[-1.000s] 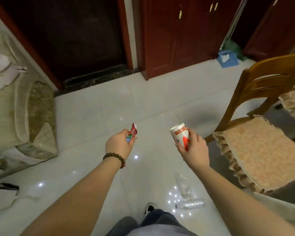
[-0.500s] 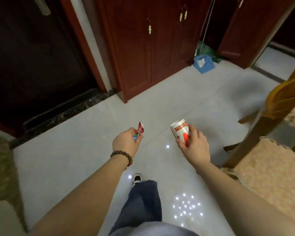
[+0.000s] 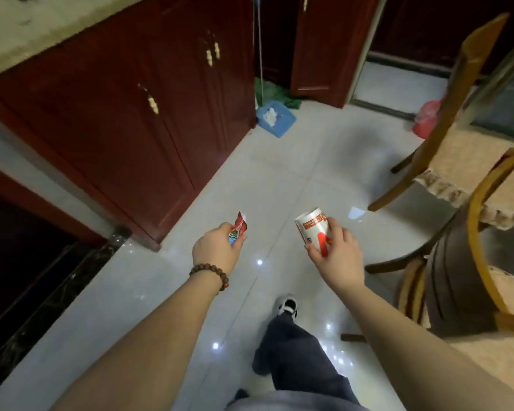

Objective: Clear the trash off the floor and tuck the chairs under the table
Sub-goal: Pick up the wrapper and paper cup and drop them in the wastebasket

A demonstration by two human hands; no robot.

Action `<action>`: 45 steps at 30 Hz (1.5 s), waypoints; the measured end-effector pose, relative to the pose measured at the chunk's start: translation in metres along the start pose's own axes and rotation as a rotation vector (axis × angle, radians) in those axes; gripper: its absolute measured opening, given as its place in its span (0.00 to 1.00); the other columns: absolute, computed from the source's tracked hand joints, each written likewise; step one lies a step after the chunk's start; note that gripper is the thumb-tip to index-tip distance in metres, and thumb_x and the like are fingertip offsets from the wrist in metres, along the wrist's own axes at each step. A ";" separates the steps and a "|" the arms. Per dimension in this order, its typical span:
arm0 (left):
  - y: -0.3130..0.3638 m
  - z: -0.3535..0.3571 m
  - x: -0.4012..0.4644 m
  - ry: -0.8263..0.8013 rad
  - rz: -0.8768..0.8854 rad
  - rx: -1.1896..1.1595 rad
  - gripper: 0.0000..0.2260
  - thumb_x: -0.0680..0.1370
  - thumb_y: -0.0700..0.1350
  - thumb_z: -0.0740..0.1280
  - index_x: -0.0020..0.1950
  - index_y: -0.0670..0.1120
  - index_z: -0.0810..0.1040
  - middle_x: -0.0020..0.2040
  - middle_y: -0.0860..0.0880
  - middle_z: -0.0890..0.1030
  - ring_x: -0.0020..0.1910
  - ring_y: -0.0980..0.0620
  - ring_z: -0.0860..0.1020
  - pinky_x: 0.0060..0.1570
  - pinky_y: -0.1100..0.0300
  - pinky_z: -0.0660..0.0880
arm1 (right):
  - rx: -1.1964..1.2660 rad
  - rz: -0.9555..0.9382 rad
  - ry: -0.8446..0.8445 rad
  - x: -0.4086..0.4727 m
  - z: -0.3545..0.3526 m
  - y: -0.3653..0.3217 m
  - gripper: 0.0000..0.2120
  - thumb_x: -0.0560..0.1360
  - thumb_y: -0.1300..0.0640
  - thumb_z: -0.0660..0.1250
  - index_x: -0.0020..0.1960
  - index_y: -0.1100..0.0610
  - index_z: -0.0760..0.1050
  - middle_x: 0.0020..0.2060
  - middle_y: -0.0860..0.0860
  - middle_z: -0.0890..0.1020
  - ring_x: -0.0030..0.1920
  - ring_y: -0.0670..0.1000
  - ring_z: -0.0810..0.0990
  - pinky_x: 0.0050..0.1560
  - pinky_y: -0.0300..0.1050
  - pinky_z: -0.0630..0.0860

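Note:
My left hand [image 3: 217, 250], with a bead bracelet on the wrist, pinches a small red crumpled wrapper [image 3: 238, 228] above the pale tiled floor. My right hand [image 3: 339, 256] grips a white paper cup [image 3: 313, 229] with red print, tilted to the left. A blue dustpan [image 3: 275, 117] holding white scraps lies on the floor ahead by the cabinet corner. Two wooden chairs stand on the right: a far chair [image 3: 445, 108] with a beige fringed cushion and a near chair [image 3: 481, 256] with a curved back.
Dark red cabinets [image 3: 137, 114] line the left side, with a dark doorway [image 3: 18, 262] nearer to me. A broom handle [image 3: 258, 48] leans above the dustpan beside green cloth. A red plastic bag [image 3: 426, 118] sits behind the far chair. My foot [image 3: 287, 305] steps forward.
I have walked forward and turned right: the cabinets and dustpan are closer, the chairs have shifted, and the plastic bottle on the floor has left the view. Both hands keep their hold.

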State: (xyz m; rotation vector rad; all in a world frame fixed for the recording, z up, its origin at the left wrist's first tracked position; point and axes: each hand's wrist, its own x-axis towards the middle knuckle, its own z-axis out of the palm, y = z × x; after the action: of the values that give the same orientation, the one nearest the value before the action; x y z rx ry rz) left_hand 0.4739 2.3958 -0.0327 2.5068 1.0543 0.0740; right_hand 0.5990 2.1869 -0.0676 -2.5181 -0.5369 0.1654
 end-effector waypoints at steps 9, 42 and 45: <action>0.137 0.053 0.254 -0.105 0.180 0.005 0.15 0.77 0.56 0.64 0.55 0.47 0.76 0.46 0.46 0.82 0.42 0.46 0.78 0.37 0.59 0.69 | -0.015 0.168 0.088 0.246 -0.007 0.053 0.33 0.71 0.40 0.66 0.71 0.51 0.60 0.61 0.56 0.74 0.58 0.57 0.72 0.58 0.55 0.72; 0.697 0.185 1.001 -0.306 0.734 0.073 0.14 0.77 0.56 0.63 0.52 0.48 0.77 0.44 0.45 0.82 0.44 0.43 0.78 0.36 0.59 0.67 | -0.016 0.704 0.413 1.017 -0.152 0.220 0.34 0.71 0.45 0.69 0.71 0.55 0.63 0.59 0.59 0.75 0.57 0.62 0.72 0.55 0.55 0.70; 0.752 0.210 1.029 -0.355 0.806 0.104 0.13 0.77 0.57 0.63 0.52 0.48 0.76 0.43 0.45 0.82 0.43 0.44 0.79 0.35 0.59 0.66 | -0.022 0.786 0.442 1.047 -0.172 0.253 0.34 0.72 0.44 0.68 0.72 0.54 0.61 0.61 0.58 0.74 0.58 0.60 0.72 0.57 0.55 0.71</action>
State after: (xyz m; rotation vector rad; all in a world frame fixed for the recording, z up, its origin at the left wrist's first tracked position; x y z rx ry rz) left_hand 1.7543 2.5649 -0.0397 2.7332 -0.1219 -0.1912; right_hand 1.6799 2.3364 -0.0664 -2.5374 0.6359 -0.1135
